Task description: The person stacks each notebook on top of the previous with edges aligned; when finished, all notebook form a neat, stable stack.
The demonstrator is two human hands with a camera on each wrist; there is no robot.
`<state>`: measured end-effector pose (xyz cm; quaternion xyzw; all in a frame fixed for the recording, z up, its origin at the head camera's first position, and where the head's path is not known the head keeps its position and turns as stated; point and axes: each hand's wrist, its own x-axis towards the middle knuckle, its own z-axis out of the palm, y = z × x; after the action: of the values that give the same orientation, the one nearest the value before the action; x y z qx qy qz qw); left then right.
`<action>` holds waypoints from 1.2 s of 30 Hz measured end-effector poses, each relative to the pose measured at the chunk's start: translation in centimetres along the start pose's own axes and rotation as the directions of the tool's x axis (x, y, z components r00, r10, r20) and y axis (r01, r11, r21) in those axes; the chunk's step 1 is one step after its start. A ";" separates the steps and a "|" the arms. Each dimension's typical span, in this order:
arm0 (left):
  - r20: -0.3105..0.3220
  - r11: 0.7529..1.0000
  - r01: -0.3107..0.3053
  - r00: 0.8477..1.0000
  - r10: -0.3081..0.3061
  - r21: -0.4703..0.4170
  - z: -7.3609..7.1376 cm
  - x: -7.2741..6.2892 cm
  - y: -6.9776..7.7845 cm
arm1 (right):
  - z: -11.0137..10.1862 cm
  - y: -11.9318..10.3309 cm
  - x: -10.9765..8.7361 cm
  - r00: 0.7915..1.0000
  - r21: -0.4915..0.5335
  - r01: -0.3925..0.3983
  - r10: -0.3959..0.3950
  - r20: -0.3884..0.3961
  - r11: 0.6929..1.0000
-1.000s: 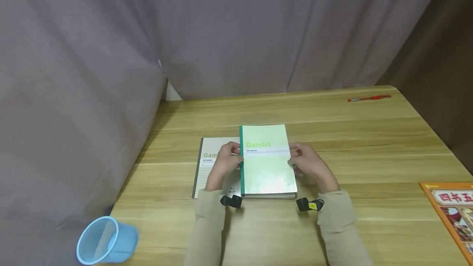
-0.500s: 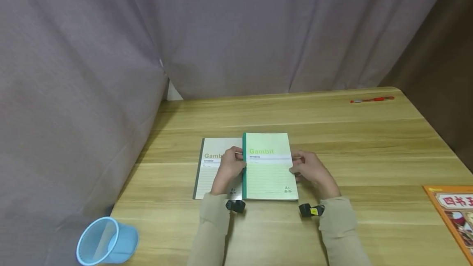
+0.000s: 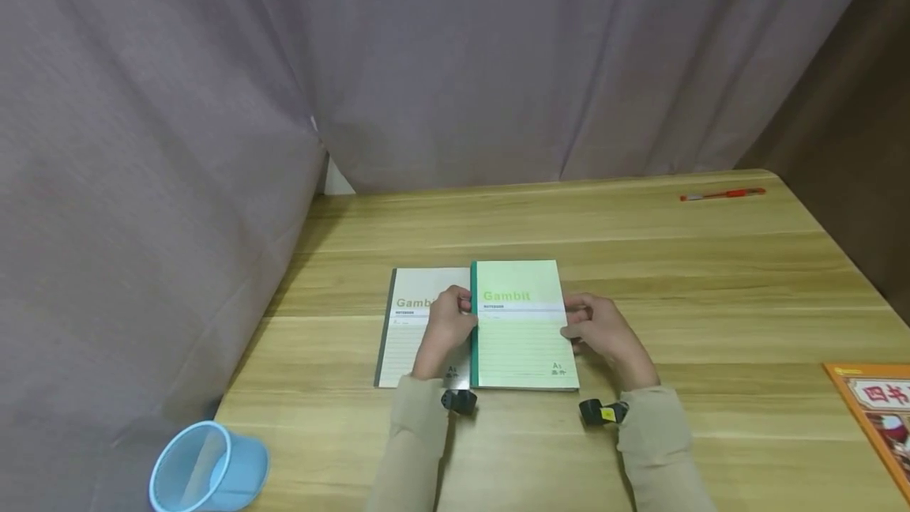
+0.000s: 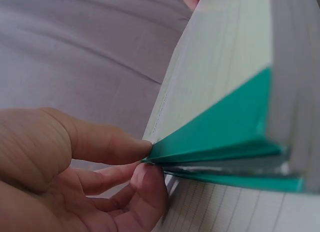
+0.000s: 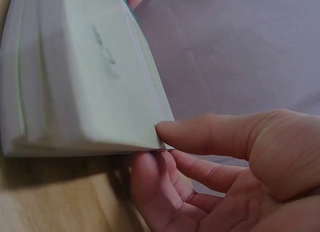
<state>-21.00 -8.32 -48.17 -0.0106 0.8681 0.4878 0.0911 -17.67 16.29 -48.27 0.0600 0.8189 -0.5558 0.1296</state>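
Observation:
A stack of notebooks with a pale green "Gambit" notebook (image 3: 522, 346) on top is held between both hands. Its green spine (image 4: 220, 117) faces left, and a dark spine and another green one show beneath. My left hand (image 3: 446, 326) pinches the spine side, thumb above and fingers below. On the opposite edge, my right hand (image 3: 604, 332) pinches the stack the same way, its thumb on the top cover (image 5: 107, 66). A white "Gambit" notebook (image 3: 408, 350) with a dark spine lies on the left, partly covered by the stack and my left hand.
A blue bin (image 3: 245, 468) stands at the table's front left. An orange-bordered book (image 3: 863, 401) lies at the right edge, and a red pen (image 3: 725, 194) near the back right corner. Grey curtains (image 3: 455, 62) hang behind the wooden table (image 3: 604, 231).
Both hands have lowered the stack and brought it slightly nearer, so its top cover has lost the bright glare. The grips on both sides stay the same. The head view has shifted slightly.

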 end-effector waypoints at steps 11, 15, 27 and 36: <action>-0.004 1.000 0.019 1.000 -0.019 0.001 -0.1 -0.1 0.1 | -0.4 -0.3 -0.2 1.000 -0.042 0.017 -0.016 0.024 0.999; -0.010 1.000 0.017 1.000 -0.018 -0.021 -0.9 -0.1 0.2 | -1.3 -0.9 -0.3 0.997 -0.114 0.069 -0.065 0.033 0.991; -0.072 0.999 0.017 0.997 -0.021 -0.047 -3.9 -0.2 -0.8 | -1.3 -4.0 0.2 0.989 -0.165 0.150 -0.148 0.028 0.975; -0.152 1.000 0.003 0.988 -0.007 -0.024 -6.5 -0.7 -2.4 | 1.3 -5.4 1.3 0.989 -0.048 0.133 -0.129 0.076 0.990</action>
<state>-21.02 -15.13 -46.82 -0.0510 0.8667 0.4956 0.0256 -19.99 13.04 -44.24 -0.0176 0.8304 -0.5429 0.1242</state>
